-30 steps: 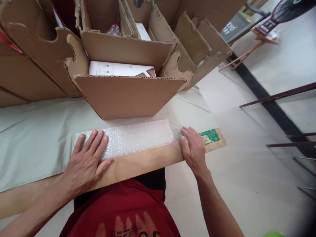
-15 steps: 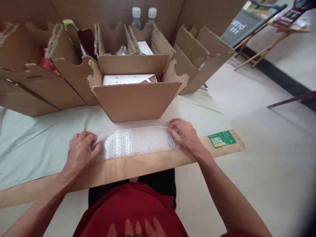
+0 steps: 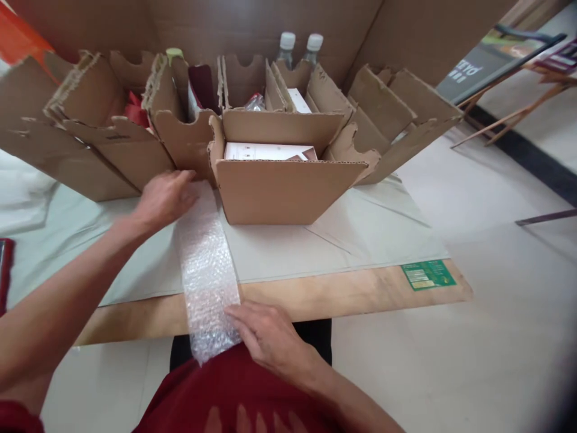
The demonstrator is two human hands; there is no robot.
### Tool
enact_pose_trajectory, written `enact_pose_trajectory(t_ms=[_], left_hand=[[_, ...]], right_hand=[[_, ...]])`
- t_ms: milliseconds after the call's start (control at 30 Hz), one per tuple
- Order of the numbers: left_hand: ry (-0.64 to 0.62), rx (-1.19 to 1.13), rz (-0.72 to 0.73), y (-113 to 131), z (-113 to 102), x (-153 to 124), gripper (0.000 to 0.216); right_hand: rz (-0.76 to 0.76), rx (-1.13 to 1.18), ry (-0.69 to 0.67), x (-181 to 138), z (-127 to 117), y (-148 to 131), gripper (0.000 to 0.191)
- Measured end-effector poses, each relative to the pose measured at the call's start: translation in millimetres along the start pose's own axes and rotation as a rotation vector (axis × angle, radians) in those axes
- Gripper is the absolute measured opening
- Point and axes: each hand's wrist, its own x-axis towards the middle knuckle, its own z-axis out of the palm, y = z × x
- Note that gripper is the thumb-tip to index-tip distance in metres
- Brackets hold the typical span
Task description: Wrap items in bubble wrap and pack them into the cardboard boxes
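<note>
A strip of clear bubble wrap (image 3: 208,264) lies lengthwise away from me, over the cloth and the board edge, with its near end hanging over toward my lap. At its far end my left hand (image 3: 166,198) has fingers curled on the top left corner, slightly blurred. My right hand (image 3: 270,337) grips the right edge near the close end, fingertips at the wrap and some fingers hidden. Just beyond, right of the strip's far end, stands a cardboard bin (image 3: 288,192) holding a white box (image 3: 265,151).
More cardboard bins (image 3: 117,144) stand in a row behind. Two white-capped bottles (image 3: 287,45) rise at the back. The wooden board (image 3: 333,294) carries a green label (image 3: 428,275) at right. White plastic sheeting (image 3: 22,192) and a red-edged object (image 3: 4,270) lie at left.
The bubble wrap has turned from lying crosswise to pointing away from me. My left hand moved forward to its far end; my right hand came back and left to its near end.
</note>
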Motion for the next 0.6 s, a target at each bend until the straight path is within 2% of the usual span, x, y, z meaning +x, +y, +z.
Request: enact_pose_trajectory(t_ms=[33, 100, 200, 267, 333, 400, 433, 500, 600], left_hand=[[0.015, -0.002, 0.022, 1.0, 7.0, -0.3, 0.054], [0.097, -0.023, 0.059, -1.5, 17.7, -18.7, 0.054], [0.239, -0.087, 0.148, -12.4, 25.5, -84.5, 0.039], [0.215, -0.126, 0.228, -16.3, 26.3, -141.3, 0.034], [0.088, -0.249, 0.326, -10.9, 25.0, -195.5, 0.053], [-0.032, -0.328, 0.307, 4.1, 24.2, -236.3, 0.068], [-0.054, -0.356, 0.296, 13.7, 24.7, -249.4, 0.072], [-0.001, -0.4, 0.262, 32.3, 27.8, -259.7, 0.074], [0.156, -0.459, 0.106, 48.2, 35.2, -245.3, 0.051]], right_hand=[[0.015, 0.015, 0.029, 2.1, 2.0, -0.5, 0.038], [0.038, 0.082, 0.059, 2.1, -0.3, 0.2, 0.036], [0.074, 0.169, 0.005, -1.4, -10.6, 0.6, 0.035], [0.114, 0.229, -0.047, -1.7, -16.8, -0.3, 0.035], [0.16, 0.351, -0.085, 0.3, -20.4, -0.9, 0.036], [0.21, 0.528, -0.098, 3.5, -20.6, -0.3, 0.037], [0.234, 0.615, -0.096, 5.2, -19.5, 0.5, 0.037], [0.27, 0.743, -0.067, 8.4, -15.3, 3.1, 0.039], [0.274, 0.855, -0.011, 11.3, -6.8, 7.6, 0.047]])
